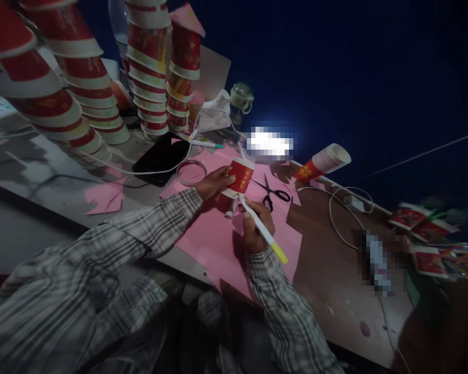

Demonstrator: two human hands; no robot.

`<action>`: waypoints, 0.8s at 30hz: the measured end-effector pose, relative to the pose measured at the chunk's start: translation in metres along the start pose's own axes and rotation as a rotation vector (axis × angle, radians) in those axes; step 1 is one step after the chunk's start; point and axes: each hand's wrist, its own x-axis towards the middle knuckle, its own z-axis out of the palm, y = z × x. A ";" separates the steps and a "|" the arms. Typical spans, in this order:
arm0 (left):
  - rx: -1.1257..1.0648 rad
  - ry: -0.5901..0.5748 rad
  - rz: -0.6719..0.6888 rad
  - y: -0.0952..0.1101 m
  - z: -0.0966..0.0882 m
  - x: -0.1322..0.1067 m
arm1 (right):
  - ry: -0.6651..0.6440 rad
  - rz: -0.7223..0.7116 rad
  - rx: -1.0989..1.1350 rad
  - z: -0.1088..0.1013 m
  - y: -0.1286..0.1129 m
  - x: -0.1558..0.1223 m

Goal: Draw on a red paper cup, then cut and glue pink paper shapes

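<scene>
Over the pink paper (pixel 206 239): left hand (pixel 214 183) has fingers closed around the side of the red cup (pixel 241 176); right hand (pixel 258 226) pinches the white marker (pixel 263 229), tip at the cup's lower edge. Risk: light cup could twist under pen pressure, tip skids. Scissors (pixel 271 194) lie open on the paper, could snag right hand. Phone (pixel 161 156) left of paper, tilted cup stack (pixel 323 162) right.

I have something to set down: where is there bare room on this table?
The brown tabletop between the pink paper and the white cable looks mostly bare, though dim. It is crowded around the held cup, marker and scissors, and at the left with cup stacks and a phone.
</scene>
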 end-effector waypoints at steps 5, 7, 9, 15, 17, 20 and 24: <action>0.019 -0.005 0.000 0.000 -0.002 0.002 | -0.024 -0.010 0.038 -0.002 0.001 0.000; 0.019 0.000 -0.008 0.001 -0.002 0.002 | -0.024 0.002 0.050 -0.002 0.001 0.000; 0.003 0.000 -0.016 0.001 -0.002 0.003 | -0.019 0.024 0.054 -0.003 0.002 0.000; -0.022 0.008 -0.014 0.001 -0.001 0.002 | -0.023 0.060 0.067 -0.005 0.006 -0.001; -0.018 0.011 -0.013 0.001 -0.001 0.002 | -0.003 0.095 0.101 -0.005 0.008 -0.002; -0.028 -0.001 -0.014 0.000 -0.001 0.003 | 0.058 0.121 0.165 -0.004 0.012 -0.002; -0.049 -0.002 -0.016 -0.002 -0.004 0.006 | 0.106 0.157 0.207 -0.003 0.012 -0.002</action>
